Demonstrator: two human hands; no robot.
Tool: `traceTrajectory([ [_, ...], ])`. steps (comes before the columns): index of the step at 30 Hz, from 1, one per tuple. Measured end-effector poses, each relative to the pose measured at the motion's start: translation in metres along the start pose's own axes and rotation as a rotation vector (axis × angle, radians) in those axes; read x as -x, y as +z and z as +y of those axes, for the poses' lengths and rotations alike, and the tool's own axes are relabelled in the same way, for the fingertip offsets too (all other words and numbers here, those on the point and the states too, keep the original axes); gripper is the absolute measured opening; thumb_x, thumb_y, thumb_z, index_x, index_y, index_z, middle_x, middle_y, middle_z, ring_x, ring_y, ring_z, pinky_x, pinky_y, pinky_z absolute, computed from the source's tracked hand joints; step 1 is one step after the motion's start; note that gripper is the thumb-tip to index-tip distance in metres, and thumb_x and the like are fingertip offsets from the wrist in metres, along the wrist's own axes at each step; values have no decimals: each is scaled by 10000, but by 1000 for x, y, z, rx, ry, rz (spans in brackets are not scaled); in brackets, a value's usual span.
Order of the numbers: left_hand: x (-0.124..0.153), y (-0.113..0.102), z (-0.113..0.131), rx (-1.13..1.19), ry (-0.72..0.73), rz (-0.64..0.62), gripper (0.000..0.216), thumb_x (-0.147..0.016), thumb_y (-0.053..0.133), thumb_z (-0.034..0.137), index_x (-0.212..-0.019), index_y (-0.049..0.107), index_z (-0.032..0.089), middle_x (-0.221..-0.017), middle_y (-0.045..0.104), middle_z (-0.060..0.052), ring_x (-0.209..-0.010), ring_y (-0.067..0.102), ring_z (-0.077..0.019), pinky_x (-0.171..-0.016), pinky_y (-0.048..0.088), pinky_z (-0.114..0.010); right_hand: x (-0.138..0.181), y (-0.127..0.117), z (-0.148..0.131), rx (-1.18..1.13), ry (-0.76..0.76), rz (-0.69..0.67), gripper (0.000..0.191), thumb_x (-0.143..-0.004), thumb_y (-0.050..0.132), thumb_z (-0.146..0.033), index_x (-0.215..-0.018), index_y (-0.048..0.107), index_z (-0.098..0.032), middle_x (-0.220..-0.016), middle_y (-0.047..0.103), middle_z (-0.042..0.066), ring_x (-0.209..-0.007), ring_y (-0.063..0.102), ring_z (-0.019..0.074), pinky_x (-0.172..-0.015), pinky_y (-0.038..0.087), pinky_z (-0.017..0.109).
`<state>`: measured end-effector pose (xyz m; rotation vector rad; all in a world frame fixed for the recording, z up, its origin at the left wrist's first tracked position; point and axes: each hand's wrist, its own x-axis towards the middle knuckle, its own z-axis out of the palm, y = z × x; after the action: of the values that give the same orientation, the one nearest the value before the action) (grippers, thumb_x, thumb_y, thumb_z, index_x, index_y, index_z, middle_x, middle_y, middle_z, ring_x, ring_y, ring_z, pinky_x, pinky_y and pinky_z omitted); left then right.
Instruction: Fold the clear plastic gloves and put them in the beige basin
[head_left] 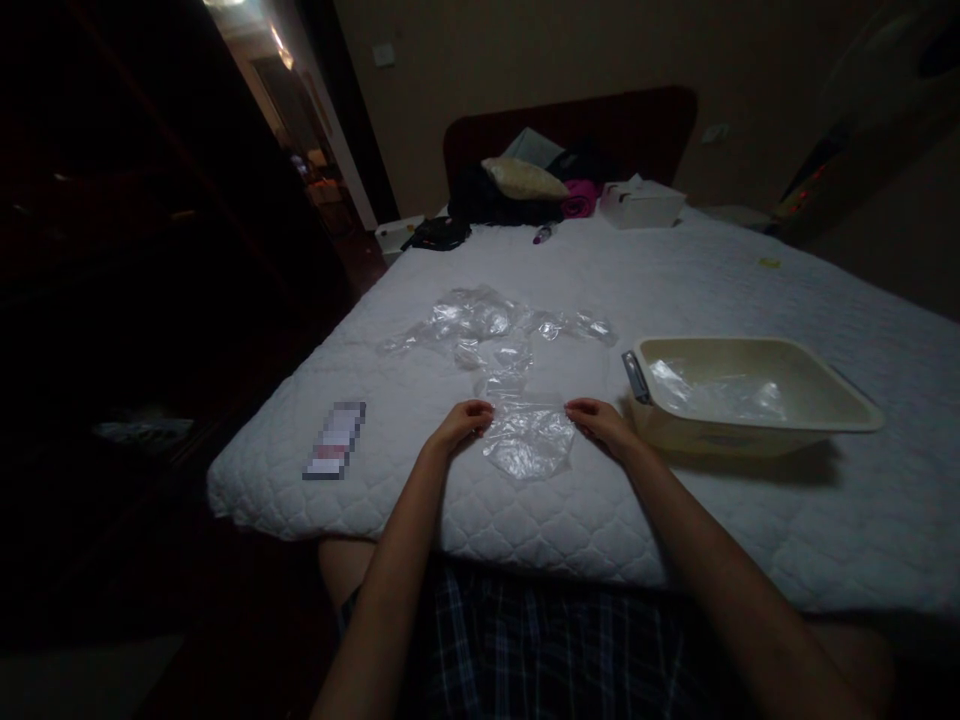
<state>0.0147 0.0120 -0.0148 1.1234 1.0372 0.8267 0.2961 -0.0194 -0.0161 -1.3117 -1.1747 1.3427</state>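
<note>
A clear plastic bag [529, 440] lies crinkled on the white quilted bed cover, close to its front edge. My left hand [466, 420] pinches the bag's upper left corner between thumb and fingers. At the opposite corner, my right hand [600, 420] has its fingers closed on the bag's edge. Just beyond, more crumpled clear plastic bags [476, 315] are spread across the cover, some reaching down to the one in my hands. To the right of my right hand stands a cream plastic basin [757, 435] with grey handles, holding more clear plastic.
A phone with a blurred screen [335, 440] lies left of my left arm. Toward the headboard [570, 110] are a pillow [525, 180], dark cloth, a pink roll [579, 198] and a white box [643, 203]. The bed's left edge drops to a dark floor.
</note>
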Motion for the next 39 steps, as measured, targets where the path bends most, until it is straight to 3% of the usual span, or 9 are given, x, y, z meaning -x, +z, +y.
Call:
traceTrajectory([
  [11,-4,0,-11,-57,96,42,252,-554,694,288,-714,583,128,-601,524,20,-476,441,-48,-451,334,-181,4,0,3,-19,-62,7,329,-572,696,-371,-802,634,-142,-584,545,-16,-487,411,66,-440,296,205],
  [16,0,3,-6,-91,47,101,280,-534,701,295,-726,580,131,-587,523,26,-454,432,-46,-434,319,-180,8,0,0,6,-52,26,301,-560,691,-334,-775,631,-132,-559,531,-18,-489,424,74,-437,297,204],
  [23,-1,1,-7,-86,69,70,201,-590,643,255,-738,601,126,-536,502,32,-424,432,-48,-399,280,-173,7,-3,3,-38,-13,-3,329,-575,668,-301,-854,649,-127,-573,546,-17,-494,442,68,-434,298,191],
  [27,-1,4,-6,3,85,91,255,-584,659,264,-797,598,136,-635,539,17,-444,445,-41,-413,324,-169,8,-4,1,-107,10,5,284,-595,636,-296,-841,642,-154,-703,602,5,-503,475,63,-424,319,184],
  [29,3,5,-3,27,71,121,294,-586,670,287,-832,589,147,-668,549,17,-435,442,-32,-405,323,-163,9,-4,-1,-127,12,37,295,-612,630,-334,-855,622,-167,-770,613,13,-481,467,53,-383,289,176],
  [32,13,1,4,4,26,144,307,-610,664,351,-826,580,149,-642,547,25,-399,415,-17,-381,297,-151,13,-7,-2,-90,31,77,301,-635,631,-422,-773,579,-159,-620,561,-14,-405,401,40,-329,215,164],
  [35,24,-9,10,-75,-93,60,346,-636,639,436,-798,585,135,-654,573,2,-366,400,-15,-344,262,-155,21,-11,-3,-12,109,24,358,-657,611,-500,-660,532,-151,-502,491,-31,-356,351,33,-307,171,160],
  [39,30,-18,16,-180,-227,-55,401,-625,642,486,-746,598,106,-711,619,-52,-353,413,-24,-326,255,-173,33,-12,-5,44,226,-101,386,-685,592,-519,-663,559,-135,-587,593,29,-333,347,18,-294,173,157],
])
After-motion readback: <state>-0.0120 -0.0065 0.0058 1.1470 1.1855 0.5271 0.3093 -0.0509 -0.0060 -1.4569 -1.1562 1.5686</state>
